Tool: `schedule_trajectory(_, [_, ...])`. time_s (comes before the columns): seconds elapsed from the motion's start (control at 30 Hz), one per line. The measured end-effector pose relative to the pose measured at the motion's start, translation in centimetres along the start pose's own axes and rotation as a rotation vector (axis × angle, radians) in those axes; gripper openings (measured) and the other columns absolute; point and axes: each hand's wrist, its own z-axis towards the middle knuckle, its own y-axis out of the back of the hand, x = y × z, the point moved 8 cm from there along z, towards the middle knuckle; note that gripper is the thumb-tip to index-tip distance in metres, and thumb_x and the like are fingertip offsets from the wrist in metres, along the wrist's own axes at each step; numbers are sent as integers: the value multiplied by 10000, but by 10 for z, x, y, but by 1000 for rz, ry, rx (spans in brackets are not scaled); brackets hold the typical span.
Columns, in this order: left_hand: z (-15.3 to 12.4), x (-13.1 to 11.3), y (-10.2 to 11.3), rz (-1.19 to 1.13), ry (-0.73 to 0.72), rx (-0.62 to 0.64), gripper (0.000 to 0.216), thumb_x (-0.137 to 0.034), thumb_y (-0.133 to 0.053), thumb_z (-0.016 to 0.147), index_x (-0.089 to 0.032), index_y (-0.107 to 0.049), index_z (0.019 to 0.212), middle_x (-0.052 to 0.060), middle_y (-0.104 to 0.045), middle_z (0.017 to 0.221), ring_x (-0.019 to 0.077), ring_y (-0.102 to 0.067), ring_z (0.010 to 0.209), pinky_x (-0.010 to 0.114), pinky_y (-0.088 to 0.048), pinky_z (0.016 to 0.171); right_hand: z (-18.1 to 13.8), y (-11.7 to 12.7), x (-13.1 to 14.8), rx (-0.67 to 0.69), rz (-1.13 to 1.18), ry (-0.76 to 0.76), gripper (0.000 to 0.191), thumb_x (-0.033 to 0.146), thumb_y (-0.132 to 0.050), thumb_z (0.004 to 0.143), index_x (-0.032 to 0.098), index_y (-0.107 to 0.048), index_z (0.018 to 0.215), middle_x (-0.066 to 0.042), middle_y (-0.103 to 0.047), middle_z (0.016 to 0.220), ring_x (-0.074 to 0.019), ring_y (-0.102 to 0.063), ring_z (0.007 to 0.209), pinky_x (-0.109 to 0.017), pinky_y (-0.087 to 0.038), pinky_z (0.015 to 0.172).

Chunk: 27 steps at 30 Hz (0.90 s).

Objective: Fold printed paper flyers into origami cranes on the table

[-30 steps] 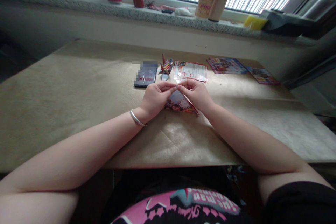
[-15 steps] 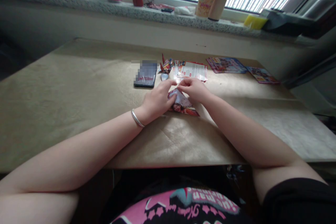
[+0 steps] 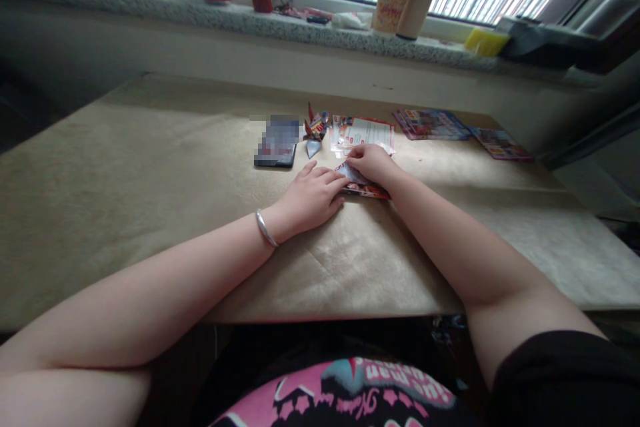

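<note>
One paper [image 3: 356, 177], print illegible, lies under left hand [image 3: 314, 197], pinched by right hand [image 3: 373, 163].

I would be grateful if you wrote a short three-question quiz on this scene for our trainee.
1. Which wrist wears the silver bracelet?
2. True or false: the yellow object is on the windowsill.
3. What are the fingers of the left hand resting on?
A) the patterned cup
B) the printed paper
C) the dark flat device

Key: 1. The left; 2. True; 3. B.
</note>
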Motion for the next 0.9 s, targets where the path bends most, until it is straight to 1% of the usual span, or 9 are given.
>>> schedule_trajectory(0.1, [1, 0, -2, -11, -4, 39, 477, -352, -488, 967, -173, -533, 1407, 91, -603, 1392, 290, -500, 1313, 535, -254, 1193, 4, 0, -1, -21, -51, 7, 199, 268, -608, 841, 189, -770, 926, -62, -762, 917, -194, -650, 817, -281, -450, 709])
schedule_trajectory(0.2, [2, 1, -4, 0, -6, 60, 500, -390, -474, 978, -159, -521, 1418, 105, -591, 1405, 300, -493, 1316, 522, -283, 1176, 5, -1, -2, -29, -77, 1, 200, 274, -606, 844, 197, -768, 934, -65, -764, 939, -196, -658, 834, -281, -461, 730])
schedule_trajectory(0.33, [3, 0, -8, 10, -27, 62, 494, -409, -454, 985, -159, -538, 1402, 100, -585, 1408, 305, -488, 1310, 470, -351, 1137, 4, 0, -2, -36, -85, -3, 198, 286, -603, 844, 208, -765, 928, -58, -765, 943, -192, -660, 828, -276, -465, 730])
schedule_trajectory(0.4, [4, -1, -10, 11, -40, 60, 482, -411, -438, 993, -165, -547, 1393, 93, -578, 1415, 306, -480, 1316, 462, -364, 1129, 2, 1, -1, -42, -91, -8, 201, 294, -600, 844, 211, -764, 926, -58, -765, 941, -194, -659, 825, -279, -466, 728])
schedule_trajectory(0.57, [4, -2, -11, 27, -71, 85, 468, -414, -443, 996, -167, -569, 1373, 102, -567, 1419, 303, -480, 1324, 466, -377, 1127, -1, 2, 0, -38, -90, -12, 213, 299, -590, 850, 211, -766, 933, -62, -762, 944, -191, -654, 822, -279, -463, 724])
schedule_trajectory(0.77, [2, -6, -3, 52, -153, 94, 444, -423, -482, 981, -186, -599, 1338, 130, -552, 1426, 317, -505, 1319, 484, -401, 1123, 0, 2, 0, -34, -86, -2, 208, 299, -592, 847, 212, -766, 919, -65, -759, 937, -196, -649, 822, -287, -463, 728])
schedule_trajectory(0.9, [0, -8, -2, 59, -214, 140, 419, -401, -503, 970, -175, -617, 1304, 146, -549, 1421, 327, -507, 1324, 475, -415, 1122, -1, 3, -1, -29, -85, -6, 206, 295, -594, 853, 205, -764, 928, -66, -759, 935, -192, -652, 824, -281, -464, 734])
